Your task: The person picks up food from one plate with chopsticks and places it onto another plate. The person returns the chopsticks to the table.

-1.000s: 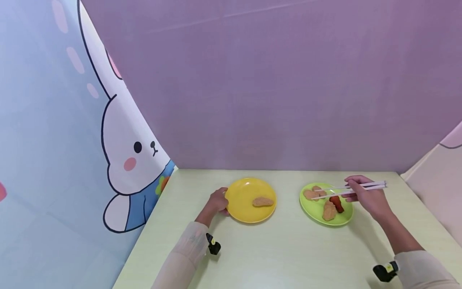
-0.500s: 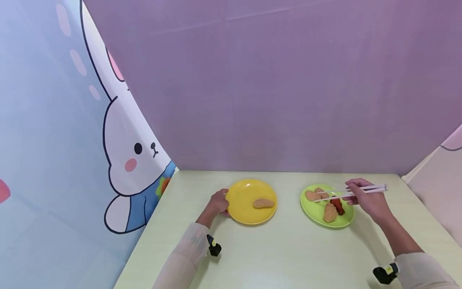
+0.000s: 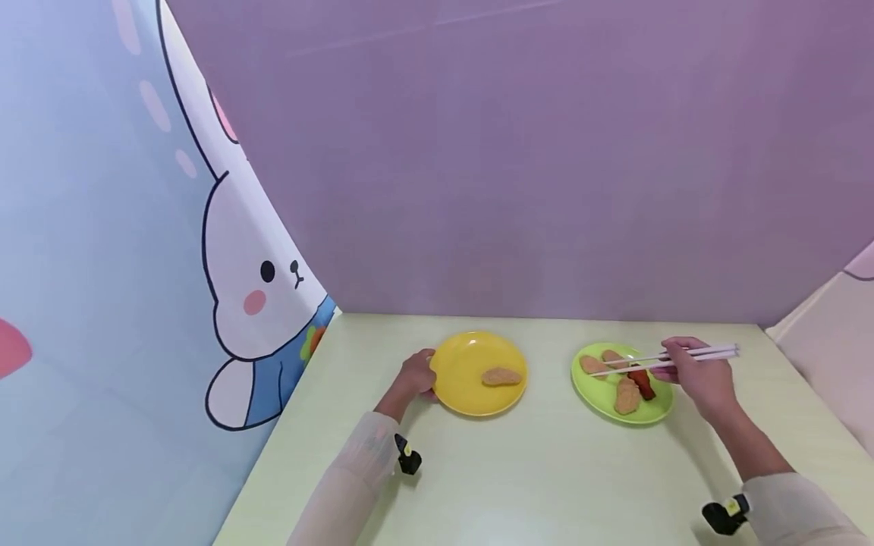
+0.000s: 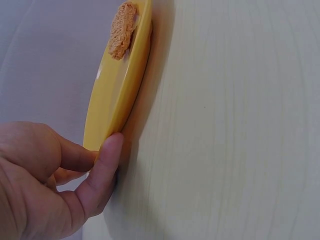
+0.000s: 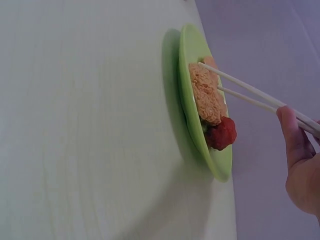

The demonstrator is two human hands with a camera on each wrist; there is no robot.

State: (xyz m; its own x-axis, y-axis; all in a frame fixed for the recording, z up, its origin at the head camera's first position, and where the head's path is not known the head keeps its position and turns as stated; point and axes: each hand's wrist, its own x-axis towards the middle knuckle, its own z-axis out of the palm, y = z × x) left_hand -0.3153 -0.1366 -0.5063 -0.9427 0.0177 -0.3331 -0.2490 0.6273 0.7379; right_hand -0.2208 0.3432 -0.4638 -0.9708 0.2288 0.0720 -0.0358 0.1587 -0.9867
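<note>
My left hand [image 3: 415, 374] pinches the left rim of a yellow plate [image 3: 460, 375], thumb and fingers on either side of the edge in the left wrist view. One breaded, golden-brown piece, like fried chicken [image 3: 501, 376], lies on that plate. To the right, my right hand [image 3: 703, 383] holds a pair of pale chopsticks [image 3: 720, 352] over a green plate [image 3: 594, 396]. Their slightly spread tips reach two golden pieces [image 3: 592, 365] at the plate's back left; whether they grip one I cannot tell. A larger breaded piece [image 3: 627, 396] and a dark red piece [image 3: 642, 384] lie nearer the front.
Both plates stand on a pale wood-grain table [image 3: 519, 470], with a gap between them. A purple backdrop [image 3: 512, 167] rises behind the table, and a rabbit-print sheet [image 3: 266, 334] hangs on the left. Small black cameras [image 3: 408, 459] sit at both wrists.
The chopstick tips have shifted slightly right across the green plate. The two golden pieces at the back now lie a little further apart. My left hand keeps its grip; the view has shifted slightly.
</note>
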